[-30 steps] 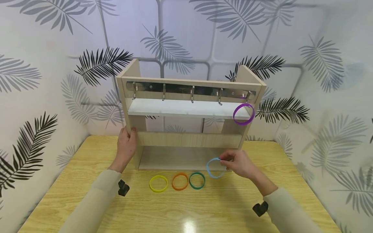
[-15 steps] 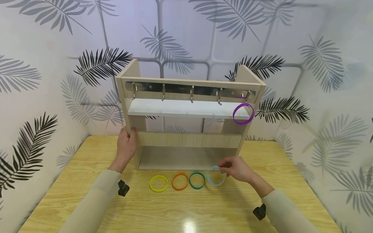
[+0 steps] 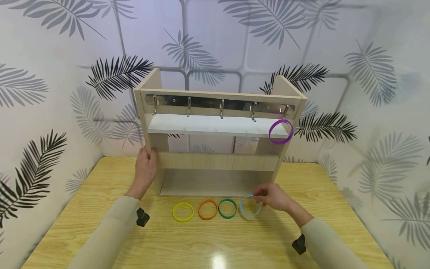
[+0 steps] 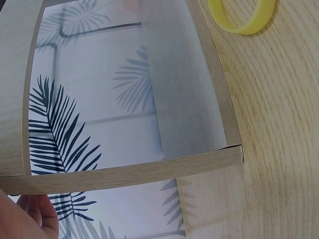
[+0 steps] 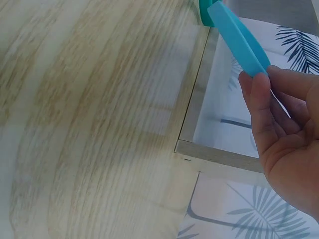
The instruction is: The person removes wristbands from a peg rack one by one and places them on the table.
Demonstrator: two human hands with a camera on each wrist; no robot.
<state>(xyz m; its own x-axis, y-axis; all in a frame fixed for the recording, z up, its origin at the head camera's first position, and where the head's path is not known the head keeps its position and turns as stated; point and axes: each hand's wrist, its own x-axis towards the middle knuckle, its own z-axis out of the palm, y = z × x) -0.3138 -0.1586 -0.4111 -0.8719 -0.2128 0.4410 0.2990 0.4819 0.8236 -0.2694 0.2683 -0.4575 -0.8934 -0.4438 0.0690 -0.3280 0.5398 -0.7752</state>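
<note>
My right hand point(image 3: 273, 196) pinches a light blue silicone wristband point(image 5: 238, 39) by its edge between thumb and fingers. In the head view the band point(image 3: 242, 209) is tilted, low over the table in front of the shelf's right end. To its left lie a green wristband point(image 3: 220, 213), an orange wristband point(image 3: 199, 214) and a yellow wristband point(image 3: 173, 215) in a row. My left hand point(image 3: 146, 168) grips the left side panel point(image 4: 124, 174) of a wooden shelf. A purple wristband point(image 3: 270, 138) hangs from the rightmost hook of the shelf's metal rail point(image 3: 205, 102).
The pale wooden shelf point(image 3: 215, 161) stands upright at the back of the wood-grain table point(image 3: 188, 246), with several metal hooks along its top. Behind it rises a wall point(image 3: 215, 30) with a leaf pattern. Small black cameras point(image 3: 142, 217) sit on both wrists.
My right hand has lowered the light blue wristband from in front of the shelf's bottom board toward the table, beside the green one. The left hand stays on the side panel.
</note>
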